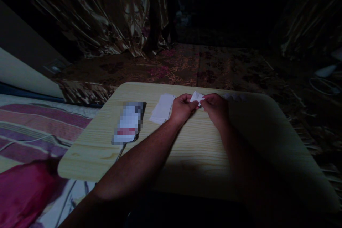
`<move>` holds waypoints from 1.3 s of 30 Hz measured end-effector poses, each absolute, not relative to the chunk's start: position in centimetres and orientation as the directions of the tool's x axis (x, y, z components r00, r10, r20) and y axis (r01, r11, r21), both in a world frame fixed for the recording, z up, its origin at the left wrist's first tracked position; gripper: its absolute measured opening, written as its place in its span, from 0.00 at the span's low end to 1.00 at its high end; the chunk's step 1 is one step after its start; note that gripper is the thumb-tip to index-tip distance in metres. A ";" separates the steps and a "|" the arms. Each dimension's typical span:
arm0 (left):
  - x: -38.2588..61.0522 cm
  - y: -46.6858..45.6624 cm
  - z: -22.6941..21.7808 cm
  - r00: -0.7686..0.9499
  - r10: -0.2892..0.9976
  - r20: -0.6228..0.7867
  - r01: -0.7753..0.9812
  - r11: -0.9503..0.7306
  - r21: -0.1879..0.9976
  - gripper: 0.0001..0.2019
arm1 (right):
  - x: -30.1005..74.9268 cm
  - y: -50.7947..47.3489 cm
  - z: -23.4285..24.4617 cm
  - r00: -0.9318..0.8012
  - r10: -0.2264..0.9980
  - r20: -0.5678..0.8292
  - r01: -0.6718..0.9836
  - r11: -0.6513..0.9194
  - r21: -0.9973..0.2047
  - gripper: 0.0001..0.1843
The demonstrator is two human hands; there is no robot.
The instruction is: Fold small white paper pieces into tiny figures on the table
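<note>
A small piece of folded white paper (pixel 196 97) is pinched between both my hands above the far half of the wooden table. My left hand (pixel 184 106) grips its left side with thumb and fingers. On the right side, my right hand (pixel 216 107) closes on it with the thumb near the lower edge. Crease lines show on the paper's face. Just left of my left hand lies a loose stack of white paper sheets (pixel 162 107). Beyond my right hand, several small pale pieces (pixel 235 97) sit in a row in shadow, too dim to name.
On the left of the light wooden table (pixel 93 149) lies a blurred-out phone-like object (pixel 128 123) with a cable. A striped bedspread (pixel 40 124) and a red cloth (pixel 29 188) are at the left. Patterned curtains (pixel 128 10) hang behind; the right side is dark.
</note>
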State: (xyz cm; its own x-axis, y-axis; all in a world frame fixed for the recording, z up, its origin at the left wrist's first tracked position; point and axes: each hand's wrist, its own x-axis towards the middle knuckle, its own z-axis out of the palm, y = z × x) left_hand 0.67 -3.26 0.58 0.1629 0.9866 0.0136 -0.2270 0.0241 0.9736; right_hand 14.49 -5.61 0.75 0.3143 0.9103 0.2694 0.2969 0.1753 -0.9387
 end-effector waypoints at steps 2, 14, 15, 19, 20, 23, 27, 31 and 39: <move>0.6 -3.3 0.6 0.184 0.983 0.005 -0.214 0.035 0.976 0.13 | 14.4 -5.8 1.0 0.300 0.914 0.274 0.304 0.181 -0.935 0.09; 0.5 -3.5 1.2 0.286 0.957 -0.047 -0.227 0.115 0.967 0.08 | 14.5 -5.9 0.7 0.226 0.892 0.390 0.362 0.295 -0.884 0.04; 0.5 -3.6 1.2 0.291 0.955 -0.055 -0.237 0.127 0.963 0.08 | 14.5 -5.9 0.6 0.210 0.887 0.412 0.370 0.317 -0.873 0.04; 0.4 -3.6 1.5 0.296 0.952 -0.079 -0.267 0.162 0.950 0.07 | 14.6 -5.8 0.6 0.162 0.853 0.496 0.402 0.402 -0.823 0.05; 0.4 -3.6 1.6 0.294 0.952 -0.085 -0.275 0.169 0.947 0.07 | 14.6 -5.8 0.6 0.153 0.846 0.511 0.403 0.419 -0.814 0.06; 0.3 -3.6 1.7 0.294 0.952 -0.091 -0.300 0.182 0.936 0.08 | 14.6 -5.8 0.6 0.123 0.839 0.531 0.402 0.447 -0.799 0.06; 0.2 -3.6 1.8 0.306 0.948 -0.091 -0.323 0.193 0.926 0.11 | 14.6 -5.8 0.6 0.115 0.838 0.534 0.416 0.447 -0.792 0.06; 0.2 -3.6 1.8 0.315 0.944 -0.094 -0.329 0.202 0.923 0.13 | 14.7 -5.8 0.6 0.112 0.834 0.541 0.456 0.441 -0.773 0.07; 0.2 -3.4 1.6 0.329 0.939 -0.103 -0.341 0.220 0.914 0.14 | 14.7 -6.0 1.0 0.086 0.826 0.558 0.498 0.449 -0.742 0.08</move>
